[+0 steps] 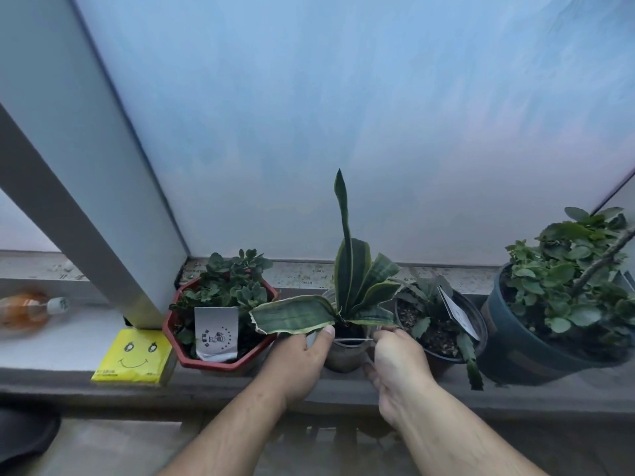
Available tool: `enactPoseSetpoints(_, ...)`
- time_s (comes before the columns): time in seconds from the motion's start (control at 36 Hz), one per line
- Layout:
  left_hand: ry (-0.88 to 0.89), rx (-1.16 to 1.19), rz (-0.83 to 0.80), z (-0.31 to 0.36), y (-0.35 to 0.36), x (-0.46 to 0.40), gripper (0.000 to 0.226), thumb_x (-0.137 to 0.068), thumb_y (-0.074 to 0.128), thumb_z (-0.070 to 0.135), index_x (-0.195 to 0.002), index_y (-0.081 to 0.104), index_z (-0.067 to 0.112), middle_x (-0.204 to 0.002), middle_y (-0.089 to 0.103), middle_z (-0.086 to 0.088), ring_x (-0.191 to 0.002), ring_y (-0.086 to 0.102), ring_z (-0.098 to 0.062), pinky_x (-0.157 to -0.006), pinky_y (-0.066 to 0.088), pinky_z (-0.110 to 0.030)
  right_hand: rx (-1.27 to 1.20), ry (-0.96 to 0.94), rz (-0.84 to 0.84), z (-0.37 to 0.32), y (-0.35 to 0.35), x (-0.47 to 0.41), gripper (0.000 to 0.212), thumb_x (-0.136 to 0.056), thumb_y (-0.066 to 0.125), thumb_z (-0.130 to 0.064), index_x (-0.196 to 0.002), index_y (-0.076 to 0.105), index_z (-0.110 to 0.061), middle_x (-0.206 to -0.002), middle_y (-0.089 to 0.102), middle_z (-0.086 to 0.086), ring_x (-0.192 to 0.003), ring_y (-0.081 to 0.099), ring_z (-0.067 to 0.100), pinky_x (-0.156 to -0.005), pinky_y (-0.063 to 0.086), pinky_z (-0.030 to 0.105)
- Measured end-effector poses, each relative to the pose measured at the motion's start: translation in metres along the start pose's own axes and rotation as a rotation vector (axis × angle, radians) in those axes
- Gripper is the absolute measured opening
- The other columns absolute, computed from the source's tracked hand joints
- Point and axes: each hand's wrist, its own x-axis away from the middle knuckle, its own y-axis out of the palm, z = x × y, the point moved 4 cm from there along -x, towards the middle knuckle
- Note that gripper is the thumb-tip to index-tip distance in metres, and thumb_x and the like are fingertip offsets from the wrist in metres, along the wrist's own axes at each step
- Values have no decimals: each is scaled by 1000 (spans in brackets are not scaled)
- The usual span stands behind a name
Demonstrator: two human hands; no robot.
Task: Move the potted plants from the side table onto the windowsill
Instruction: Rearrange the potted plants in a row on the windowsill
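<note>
A snake plant in a small clear pot point(345, 355) stands on the grey windowsill point(343, 386) in front of the frosted window. My left hand point(302, 359) grips the pot's left side, thumb at the rim under a bent striped leaf. My right hand point(395, 362) grips its right side, fingers at the rim. To its left sits a red octagonal pot point(220, 359) of leafy plant with a white tag. To its right stands a black pot point(443, 338) with a trailing cactus and a tag, then a large dark pot point(522, 348) of green leaves.
A yellow smiley-face pack point(134, 355) lies on the sill left of the red pot. An orange bottle point(31, 309) lies on its side at far left. A grey window post point(103, 214) rises behind them. A dark object point(24, 438) shows at bottom left.
</note>
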Motion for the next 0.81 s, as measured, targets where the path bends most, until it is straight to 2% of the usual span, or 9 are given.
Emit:
enactPoseSetpoints(0.14,-48,-87,-46,9,-2,-2,42,-102,38,41,-85,61,10,-97,69,-17,-91,59,-30,-78,43,-34,-17,-4,-16,2,1,0,22,-95,51,-5,-85,67,-17,-91,70,11,-92,63,30,-100,52,52)
enactPoseSetpoints(0.22,35,-187,-9,11,-2,0,19,-100,36,18,-90,49,9,-87,60,-14,-90,56,-34,-73,42,-38,-17,-2,-19,1,1,0,24,-94,50,-3,-86,68,-18,-92,71,13,-91,63,31,-95,54,48)
enactPoseSetpoints(0.31,38,-181,-17,9,-1,2,24,-99,38,17,-76,42,11,-78,57,-11,-84,55,-34,-69,41,-37,-10,3,-28,0,1,1,24,-95,50,-4,-90,70,-17,-97,73,10,-103,66,32,-104,51,51)
enactPoseSetpoints(0.42,-88,-25,-100,3,3,-10,16,-77,47,-2,-70,48,12,-67,61,-20,-66,64,-39,-52,46,-31,-4,-3,-33,1,3,0,21,-95,52,-7,-90,70,-16,-100,74,10,-108,67,34,-105,51,53)
enactPoseSetpoints(0.5,-80,-32,-20,20,-4,-9,18,-93,39,4,-91,56,8,-94,68,-19,-97,64,-35,-65,37,-33,-1,-6,-26,1,4,-1,21,-94,53,-6,-90,70,-17,-98,74,10,-108,67,34,-103,52,53)
enactPoseSetpoints(0.56,-123,-114,-37,34,-10,-4,24,-90,42,-3,-110,55,0,-112,67,-24,-103,64,-37,-70,38,-35,2,-1,-24,1,4,-1,22,-95,53,-6,-90,70,-18,-98,74,10,-107,67,34,-103,52,54)
enactPoseSetpoints(0.61,-161,-18,-77,34,-8,-6,29,-89,50,-2,-117,55,0,-120,66,-24,-108,64,-39,-77,47,-38,4,0,-24,2,4,-1,21,-94,52,-7,-90,70,-18,-99,74,11,-107,67,35,-103,52,55)
enactPoseSetpoints(0.69,-375,436,-16,26,-8,-8,35,-91,44,23,-115,63,7,-120,67,-16,-105,67,-32,-77,61,-42,7,-1,-25,2,6,-2,19,-95,52,-8,-92,68,-18,-98,72,10,-105,66,33,-103,52,53)
enactPoseSetpoints(0.81,-405,727,7,21,-4,5,26,-91,42,21,-98,66,13,-87,67,-2,-81,64,-17,-80,56,-38,17,2,-44,5,8,-4,19,-94,52,-9,-91,67,-18,-89,68,7,-88,61,25,-92,54,45)
